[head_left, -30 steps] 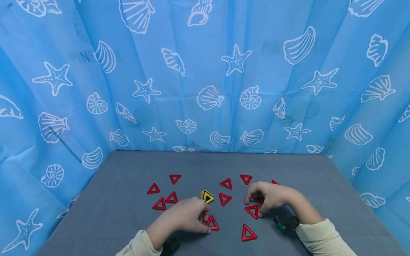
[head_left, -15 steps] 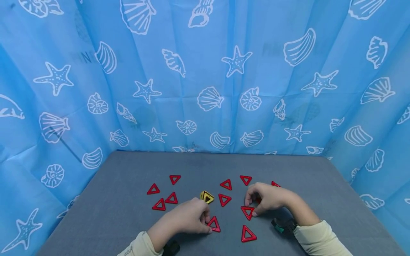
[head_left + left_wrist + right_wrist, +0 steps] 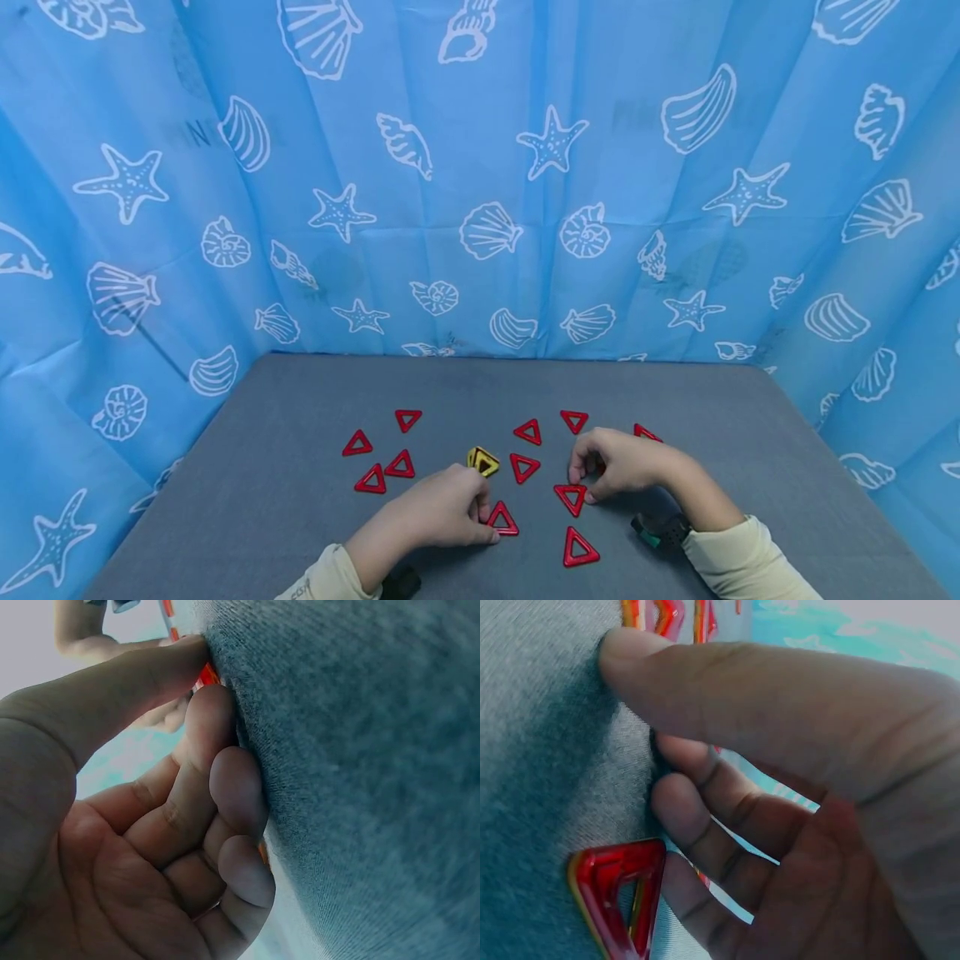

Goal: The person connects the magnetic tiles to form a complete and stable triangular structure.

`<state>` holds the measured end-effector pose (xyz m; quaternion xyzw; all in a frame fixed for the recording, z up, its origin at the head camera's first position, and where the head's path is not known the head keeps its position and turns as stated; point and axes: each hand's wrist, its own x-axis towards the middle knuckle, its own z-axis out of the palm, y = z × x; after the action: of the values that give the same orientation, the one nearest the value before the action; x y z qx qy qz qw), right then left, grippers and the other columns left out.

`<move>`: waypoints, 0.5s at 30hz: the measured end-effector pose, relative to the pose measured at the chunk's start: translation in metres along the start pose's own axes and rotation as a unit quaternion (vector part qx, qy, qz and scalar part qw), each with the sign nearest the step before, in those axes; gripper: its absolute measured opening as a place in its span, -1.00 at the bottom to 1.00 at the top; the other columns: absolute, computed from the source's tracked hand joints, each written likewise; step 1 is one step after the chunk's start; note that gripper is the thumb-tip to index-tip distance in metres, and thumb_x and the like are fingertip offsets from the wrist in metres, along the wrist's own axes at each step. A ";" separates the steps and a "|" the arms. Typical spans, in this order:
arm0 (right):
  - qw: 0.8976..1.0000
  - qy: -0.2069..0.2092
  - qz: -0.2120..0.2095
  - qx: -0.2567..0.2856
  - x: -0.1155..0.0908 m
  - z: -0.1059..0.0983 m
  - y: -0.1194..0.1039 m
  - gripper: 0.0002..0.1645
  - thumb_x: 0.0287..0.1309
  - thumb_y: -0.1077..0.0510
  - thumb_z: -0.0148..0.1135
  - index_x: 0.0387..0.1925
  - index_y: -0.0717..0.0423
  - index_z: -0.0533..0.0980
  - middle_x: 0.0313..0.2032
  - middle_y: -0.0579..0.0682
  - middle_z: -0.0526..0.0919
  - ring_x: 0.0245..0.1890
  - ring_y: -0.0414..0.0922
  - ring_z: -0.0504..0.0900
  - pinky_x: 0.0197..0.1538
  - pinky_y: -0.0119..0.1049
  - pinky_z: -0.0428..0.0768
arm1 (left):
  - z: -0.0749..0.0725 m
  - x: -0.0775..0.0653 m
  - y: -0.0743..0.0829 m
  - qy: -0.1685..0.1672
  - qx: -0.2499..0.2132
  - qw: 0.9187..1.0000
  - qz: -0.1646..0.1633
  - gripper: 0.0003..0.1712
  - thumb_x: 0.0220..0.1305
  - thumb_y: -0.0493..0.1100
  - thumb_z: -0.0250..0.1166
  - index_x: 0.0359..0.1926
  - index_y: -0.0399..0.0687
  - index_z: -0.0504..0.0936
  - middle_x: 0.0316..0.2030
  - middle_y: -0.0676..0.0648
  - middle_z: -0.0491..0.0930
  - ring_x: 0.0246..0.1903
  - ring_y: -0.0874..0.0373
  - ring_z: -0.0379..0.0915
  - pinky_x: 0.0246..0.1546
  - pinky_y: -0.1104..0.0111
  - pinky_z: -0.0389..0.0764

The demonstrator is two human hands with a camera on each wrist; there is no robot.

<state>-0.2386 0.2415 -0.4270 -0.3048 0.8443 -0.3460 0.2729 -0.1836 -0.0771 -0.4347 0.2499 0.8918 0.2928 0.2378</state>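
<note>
On the grey cloth-covered table, my left hand [image 3: 446, 507] pinches the left side of a red triangular tile [image 3: 513, 527] with a hollow middle. A sliver of that red tile [image 3: 208, 674] shows between thumb and index finger in the left wrist view. To the right, my right hand [image 3: 626, 461] holds the right corner of another red triangular tile [image 3: 560, 491] by thumb and index finger, flat on the cloth. A further red tile [image 3: 592, 874] lies by the curled fingers in the right wrist view. Yellow triangular tiles [image 3: 487, 472] sit just beyond my left hand.
Several more red triangular tiles lie about: a group at left [image 3: 372, 486], others in the middle [image 3: 523, 478], and one near the front [image 3: 570, 560]. A blue curtain [image 3: 450, 183] with white seashells hangs behind the far table edge.
My right hand has slid its red tile a little to the left, toward my left hand. The tile at my left hand has shifted slightly right and turned a bit.
</note>
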 end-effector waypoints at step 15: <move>1.000 0.012 -0.012 -0.020 0.007 0.011 -0.008 -0.82 0.18 0.18 0.56 -0.27 0.05 0.65 -0.27 -0.03 0.65 -0.29 -0.20 0.57 -0.19 -0.37 0.57 | -0.001 -0.002 0.000 -0.002 -0.003 1.000 0.001 -0.71 0.21 -0.08 0.60 -0.46 0.10 0.61 -0.61 0.15 0.54 -0.61 0.30 0.43 -0.55 0.41 0.41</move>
<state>-0.2331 0.2268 -0.4295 -0.3162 0.8506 -0.3359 0.2523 -0.1823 -0.0780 -0.4336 0.2504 0.8902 0.2951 0.2402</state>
